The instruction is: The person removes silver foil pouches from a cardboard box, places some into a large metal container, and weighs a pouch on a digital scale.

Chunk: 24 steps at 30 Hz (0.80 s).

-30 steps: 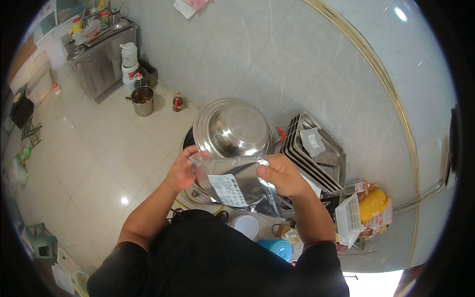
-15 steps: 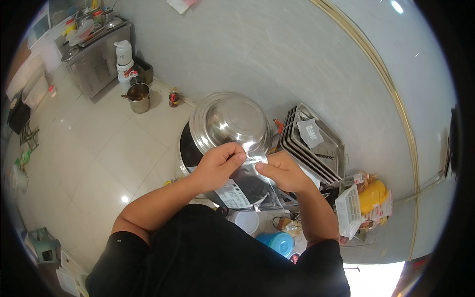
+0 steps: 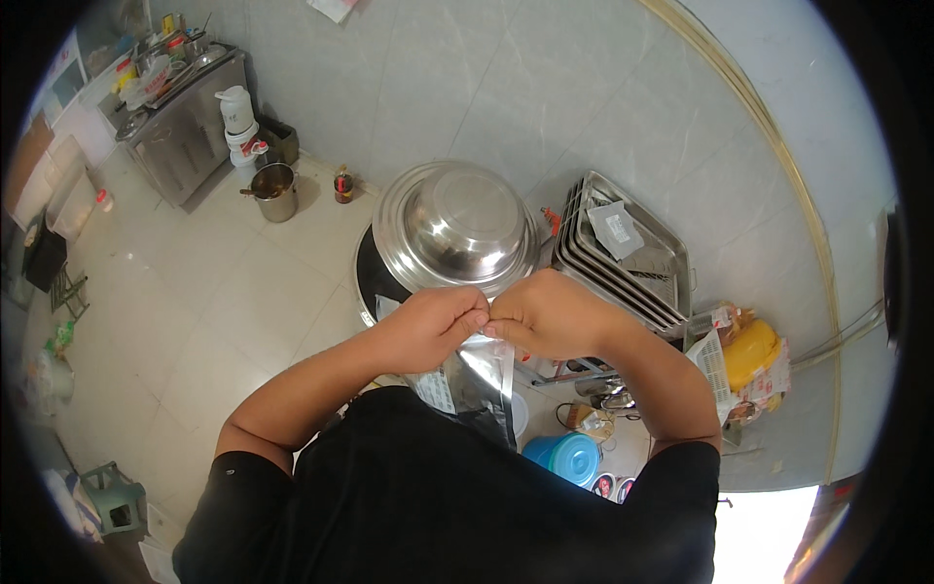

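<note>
My left hand point(image 3: 428, 329) and my right hand point(image 3: 547, 316) meet in front of my chest, thumbs and fingertips nearly touching. Both are closed in a pinch on the top edge of a silver foil pouch point(image 3: 488, 368). The pouch hangs down toward my body; a white printed label point(image 3: 434, 392) shows on its side below my left hand. My fingers cover the pinched edge, so I cannot tell whether it is torn. Just beyond my hands, an upturned steel basin point(image 3: 472, 214) rests over a large round vessel with a dark top point(image 3: 370, 268).
Stacked steel trays point(image 3: 671, 258) lean at the right, a small silver packet point(image 3: 615, 230) on top. Below them are a blue-lidded tub point(image 3: 574, 457) and a white basket point(image 3: 713, 372). A steel pot point(image 3: 276, 200) and a dark bottle point(image 3: 343, 185) stand on the floor at the left.
My right hand has turned and come in against my left at the pouch's top edge. The pouch now hangs narrower and more upright, its lower end nearer my body.
</note>
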Each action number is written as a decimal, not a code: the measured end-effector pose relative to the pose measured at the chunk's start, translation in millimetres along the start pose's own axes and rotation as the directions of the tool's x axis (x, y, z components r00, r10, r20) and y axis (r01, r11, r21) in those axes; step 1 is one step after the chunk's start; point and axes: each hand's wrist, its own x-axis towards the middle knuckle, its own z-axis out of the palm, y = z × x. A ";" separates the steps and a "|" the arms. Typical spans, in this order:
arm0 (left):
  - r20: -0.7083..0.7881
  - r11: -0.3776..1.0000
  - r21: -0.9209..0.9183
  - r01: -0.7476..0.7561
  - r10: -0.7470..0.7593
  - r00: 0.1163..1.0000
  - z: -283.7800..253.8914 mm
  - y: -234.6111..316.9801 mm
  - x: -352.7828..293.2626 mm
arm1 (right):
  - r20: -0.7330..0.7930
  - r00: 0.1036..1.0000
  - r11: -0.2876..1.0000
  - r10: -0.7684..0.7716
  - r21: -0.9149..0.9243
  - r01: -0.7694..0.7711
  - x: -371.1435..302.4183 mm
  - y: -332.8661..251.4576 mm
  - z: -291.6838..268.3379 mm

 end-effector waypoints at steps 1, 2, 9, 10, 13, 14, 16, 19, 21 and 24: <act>0.025 1.000 -0.008 0.021 -0.021 0.999 -0.6 -1.1 -2.4 | -0.039 0.998 0.998 -0.044 -0.039 0.043 -1.8 0.6 6.7; 0.032 1.000 0.006 -0.005 0.004 0.999 0.3 -2.3 -3.5 | -0.078 0.993 0.994 -0.084 -0.083 0.077 -5.0 0.3 12.2; -0.018 0.996 0.070 0.046 -0.045 0.999 14.9 2.7 -20.3 | 0.015 0.999 0.996 -0.033 -0.085 0.034 -8.4 -13.9 18.7; -0.025 0.995 0.074 0.068 -0.066 0.998 16.7 2.7 -20.4 | 0.064 0.998 0.998 -0.004 -0.061 0.008 -8.7 -14.6 16.5; -0.005 0.987 -0.113 0.112 -0.113 0.994 21.3 -8.9 -22.5 | -0.056 0.984 0.982 -0.170 -0.091 0.165 -11.4 -1.7 29.9; 0.008 0.973 -0.184 0.143 -0.144 0.990 22.0 -13.2 -23.4 | -0.098 0.969 0.971 -0.227 -0.105 0.217 -11.4 -0.3 32.8; 0.020 0.948 -0.289 0.136 -0.135 0.991 23.1 -13.7 -19.8 | -0.154 0.948 0.954 -0.279 -0.160 0.255 -11.9 -1.0 37.1; 0.016 0.923 -0.337 0.188 -0.194 0.981 30.3 -25.3 -16.6 | -0.088 0.932 0.878 -0.351 -0.377 0.295 -15.7 -2.3 41.3; -0.003 0.903 -0.346 0.255 -0.272 0.962 29.5 -27.5 -14.1 | -0.030 0.914 0.822 -0.405 -0.449 0.350 -18.1 -5.3 44.7; -0.065 0.884 -0.354 0.304 -0.348 0.935 21.3 -30.2 -3.9 | -0.041 0.872 0.802 -0.487 -0.417 0.428 -35.5 -10.8 45.5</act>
